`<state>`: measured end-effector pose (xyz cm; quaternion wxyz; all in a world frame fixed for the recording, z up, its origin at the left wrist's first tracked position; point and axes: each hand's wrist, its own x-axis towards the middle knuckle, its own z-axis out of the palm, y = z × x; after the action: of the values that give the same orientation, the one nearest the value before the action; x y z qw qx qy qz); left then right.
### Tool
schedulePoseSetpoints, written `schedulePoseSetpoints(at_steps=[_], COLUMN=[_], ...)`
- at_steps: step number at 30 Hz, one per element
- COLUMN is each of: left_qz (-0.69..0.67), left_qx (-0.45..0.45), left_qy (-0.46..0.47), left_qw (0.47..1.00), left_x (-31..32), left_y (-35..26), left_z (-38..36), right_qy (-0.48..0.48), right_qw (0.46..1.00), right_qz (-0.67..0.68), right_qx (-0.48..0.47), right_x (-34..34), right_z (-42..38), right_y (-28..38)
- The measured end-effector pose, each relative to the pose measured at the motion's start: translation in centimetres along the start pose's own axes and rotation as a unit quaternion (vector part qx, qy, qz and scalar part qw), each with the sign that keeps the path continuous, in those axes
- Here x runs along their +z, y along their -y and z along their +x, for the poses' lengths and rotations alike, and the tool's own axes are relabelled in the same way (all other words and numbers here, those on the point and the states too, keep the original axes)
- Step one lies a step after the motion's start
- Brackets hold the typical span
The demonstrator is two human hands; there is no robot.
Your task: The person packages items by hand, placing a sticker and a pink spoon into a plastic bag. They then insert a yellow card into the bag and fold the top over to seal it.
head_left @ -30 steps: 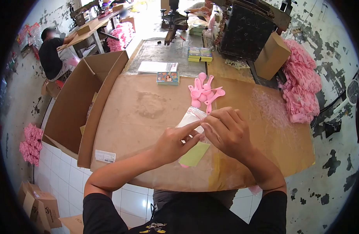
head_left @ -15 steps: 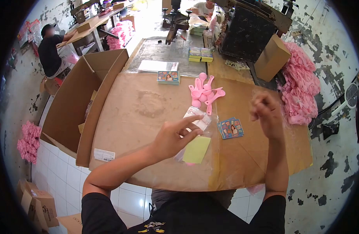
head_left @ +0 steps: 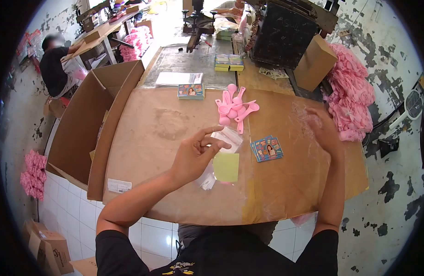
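My left hand hovers over the brown table and pinches a clear plastic bag between thumb and fingers. A yellow-green card lies just under that bag. My right hand is stretched out to the right, blurred, fingers spread over a pile of clear bags. Between the hands lies a small stack of picture cards. Several pink plastic spoons are heaped beyond them.
A big open cardboard box stands at the table's left. Another card stack and yellow packs lie farther back. A cardboard box and pink heaps sit at the right. A person works at the far left.
My right hand left the bag, dropped the picture cards on the table and swung out to the right. My left hand kept hold of the clear bag and lifted slightly.
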<state>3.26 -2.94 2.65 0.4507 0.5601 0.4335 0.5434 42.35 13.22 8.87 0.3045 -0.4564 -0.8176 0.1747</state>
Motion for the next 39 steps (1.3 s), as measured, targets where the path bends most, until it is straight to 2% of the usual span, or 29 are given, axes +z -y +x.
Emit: schedulePoseSetpoints(at_steps=[2, 4, 6, 9, 12, 16, 24, 27, 30, 34, 36, 39], left_qz=[0.003, 0.011, -0.013, -0.014, -0.067, -0.109, -0.044, -0.049, -0.012, 0.003, -0.049, -0.083], left_qx=[0.012, 0.018, 0.01, -0.004, -0.011, 0.007, -0.05, -0.043, -0.023, -0.017, -0.051, -0.077], left_qy=[-0.012, -0.023, -0.025, -0.018, -0.014, 0.008, -0.012, -0.02, 0.004, 0.025, 0.032, 0.032], left_qw=[1.0, 1.0, 1.0, 1.0, 0.998, 0.994, 0.998, 0.998, 1.0, 1.0, 0.997, 0.993], left_x=[-0.2, -0.1, -0.1, -0.4, -0.8, -0.8, -1.0, -0.8, -1.3, -1.7, -2.3, -2.6], left_y=[0.1, -0.1, 0.2, 0.1, 0.0, 0.4, 1.5, 1.6, 1.8, 1.9, 2.1, 2.8], left_z=[0.1, 0.2, 0.2, 0.1, 0.3, 0.7, 0.8, 0.9, 0.9, 1.0, 1.1, 1.2], right_qy=[-0.052, 0.076, 0.209, 0.236, 0.238, 0.228, 0.192, 0.233, 0.215, 0.193, 0.199, 0.207], right_qw=[0.961, 0.984, 0.95, 0.926, 0.902, 0.897, 0.877, 0.859, 0.856, 0.883, 0.895, 0.884], right_qz=[-0.218, -0.014, 0.223, 0.286, 0.359, 0.378, 0.439, 0.449, 0.468, 0.428, 0.399, 0.419], right_qx=[-0.161, -0.163, -0.059, -0.064, -0.022, -0.024, 0.031, 0.082, 0.051, -0.003, -0.029, -0.019], right_x=[2.6, 5.4, 8.2, 11.9, 13.9, 13.5, 15.1, 14.8, 15.6, 15.5, 15.1, 15.0], right_z=[0.1, -0.1, -1.0, -1.5, -0.5, 0.4, -0.1, 0.2, 0.1, 0.2, 0.5, 0.5], right_y=[3.5, 7.1, 11.1, 14.0, 12.9, 12.4, 9.8, 9.1, 8.1, 8.1, 7.9, 7.9])
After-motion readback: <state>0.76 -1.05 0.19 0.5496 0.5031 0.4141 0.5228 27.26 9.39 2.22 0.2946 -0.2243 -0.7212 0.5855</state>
